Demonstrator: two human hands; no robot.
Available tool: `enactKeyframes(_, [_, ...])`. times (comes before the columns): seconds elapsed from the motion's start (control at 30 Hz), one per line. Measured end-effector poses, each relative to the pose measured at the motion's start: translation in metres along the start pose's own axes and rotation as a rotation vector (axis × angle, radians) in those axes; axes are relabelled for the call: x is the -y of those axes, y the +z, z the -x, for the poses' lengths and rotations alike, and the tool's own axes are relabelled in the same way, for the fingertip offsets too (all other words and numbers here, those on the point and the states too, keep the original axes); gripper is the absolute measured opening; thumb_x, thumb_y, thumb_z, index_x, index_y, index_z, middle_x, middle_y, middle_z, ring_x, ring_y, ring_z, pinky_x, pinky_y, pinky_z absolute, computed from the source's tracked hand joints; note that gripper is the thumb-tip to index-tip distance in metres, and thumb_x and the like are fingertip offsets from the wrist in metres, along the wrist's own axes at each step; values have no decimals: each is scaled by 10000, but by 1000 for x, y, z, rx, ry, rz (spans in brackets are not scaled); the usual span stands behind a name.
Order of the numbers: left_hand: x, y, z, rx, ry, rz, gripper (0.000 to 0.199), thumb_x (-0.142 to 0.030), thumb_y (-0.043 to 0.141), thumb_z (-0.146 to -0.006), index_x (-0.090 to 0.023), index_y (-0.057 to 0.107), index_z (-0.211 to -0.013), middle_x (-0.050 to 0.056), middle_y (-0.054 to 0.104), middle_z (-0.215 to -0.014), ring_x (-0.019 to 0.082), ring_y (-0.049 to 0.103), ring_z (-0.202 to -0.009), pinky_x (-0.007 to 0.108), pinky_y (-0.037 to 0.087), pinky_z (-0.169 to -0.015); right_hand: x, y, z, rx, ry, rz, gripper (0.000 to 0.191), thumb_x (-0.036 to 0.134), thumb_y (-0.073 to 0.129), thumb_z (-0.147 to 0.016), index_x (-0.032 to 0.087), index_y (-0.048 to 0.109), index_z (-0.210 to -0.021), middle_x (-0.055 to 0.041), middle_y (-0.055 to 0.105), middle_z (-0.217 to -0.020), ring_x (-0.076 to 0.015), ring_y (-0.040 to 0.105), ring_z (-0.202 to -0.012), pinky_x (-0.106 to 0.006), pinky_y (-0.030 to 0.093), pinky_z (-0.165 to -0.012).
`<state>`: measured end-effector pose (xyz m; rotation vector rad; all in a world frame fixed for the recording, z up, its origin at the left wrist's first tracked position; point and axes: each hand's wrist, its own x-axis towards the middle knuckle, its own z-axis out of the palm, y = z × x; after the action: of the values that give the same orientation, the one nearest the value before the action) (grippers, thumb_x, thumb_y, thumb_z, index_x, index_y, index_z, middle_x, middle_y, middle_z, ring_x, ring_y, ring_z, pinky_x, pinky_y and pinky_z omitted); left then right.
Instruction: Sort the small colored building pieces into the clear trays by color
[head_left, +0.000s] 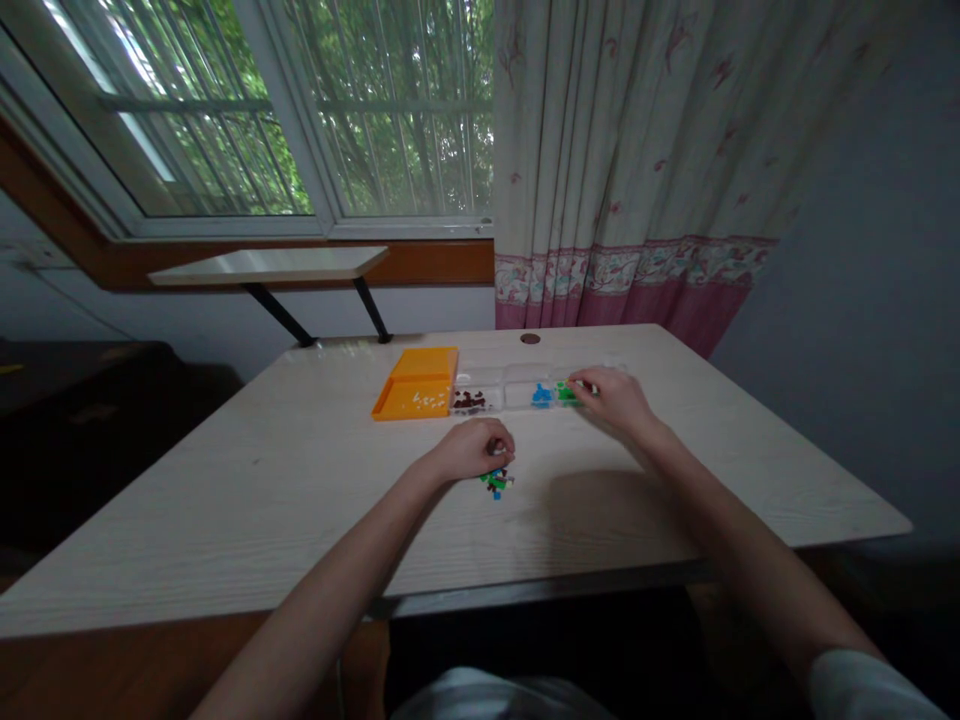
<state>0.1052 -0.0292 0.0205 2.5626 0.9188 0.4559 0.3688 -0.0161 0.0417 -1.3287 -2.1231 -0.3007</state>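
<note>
My left hand [476,447] is curled, thumb and fingertips together, at a small pile of mixed pieces [495,484] in green, blue, brown and white. What its fingertips hold, if anything, is too small to tell. Farther off, my right hand [613,393] pinches over the green pieces [564,391] in the right end of a clear compartment tray [525,408]; anything in that pinch is hidden. Blue pieces [541,396] lie just left of the green ones, and dark brown pieces [469,400] sit in the tray's left part.
An orange box [426,362] adjoins the tray on the left, with small white pieces [427,401] in it. A raised shelf [270,264] on black legs stands at the table's [300,500] back left. Behind are a window and a curtain [615,200].
</note>
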Motion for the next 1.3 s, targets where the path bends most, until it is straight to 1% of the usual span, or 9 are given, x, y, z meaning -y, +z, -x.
enactKeyframes(0.13, [-1,0,1,-15,10,35,109,-204,565,-710,-144,647,-750,25,591,-692,107,507,-622,191,373,-578,-50,-15,0,172,269,142,250,365,494,-793,221,677,-880,-39,676,-745,-160,592,-655,-235,357,-562])
enactKeyframes(0.23, [-2,-1,1,-41,-18,78,110,-200,554,-719,-142,643,-748,20,582,-676,100,495,-606,184,364,-562,-78,-19,5,266,388,189,277,384,494,-781,213,687,-883,-65,680,-746,-176,596,-671,-240,353,-557])
enactKeyframes(0.33, [-2,0,0,-98,-65,164,121,-204,540,-735,-136,636,-764,17,584,-685,92,489,-597,178,358,-548,-90,-19,11,312,449,201,275,373,500,-772,213,698,-874,-82,685,-782,-187,605,-710,-246,364,-576])
enactKeyframes(0.47, [2,4,-3,-205,-133,342,153,-243,531,-756,-118,612,-792,14,579,-676,83,487,-584,173,366,-533,-90,-19,12,319,491,212,293,378,495,-767,205,703,-880,-93,685,-790,-199,610,-734,-250,372,-582])
enactKeyframes(0.63, [4,11,-7,-260,-227,572,171,-262,585,-720,-103,607,-779,2,557,-616,59,458,-507,161,340,-466,-63,-11,4,269,426,142,300,367,473,-790,211,680,-941,-70,685,-781,-173,598,-678,-239,367,-580])
enactKeyframes(0.83, [0,11,-9,-289,-302,813,201,-282,613,-702,-100,599,-788,-34,501,-493,47,433,-406,149,292,-392,16,19,5,271,71,-183,268,354,453,-833,226,673,-918,-14,654,-672,-121,563,-609,-202,343,-562])
enactKeyframes(0.93, [-2,9,-10,-304,-311,858,218,-281,639,-673,-94,606,-781,-24,528,-514,46,451,-414,147,307,-400,45,28,10,266,-6,-283,231,334,484,-825,224,671,-904,9,621,-602,-98,535,-553,-190,327,-545])
enactKeyframes(1.07, [-3,10,-11,-297,-324,838,207,-267,639,-662,-94,613,-773,-22,539,-525,45,458,-422,144,313,-402,59,31,15,221,-54,-349,186,296,525,-803,212,666,-890,17,609,-590,-86,519,-522,-183,322,-533])
enactKeyframes(1.3, [-1,16,-11,-309,-324,814,190,-252,630,-668,-96,600,-773,-42,510,-471,53,466,-406,143,316,-397,62,35,17,126,-88,-317,147,291,561,-778,219,673,-839,25,600,-553,-85,516,-493,-181,328,-520])
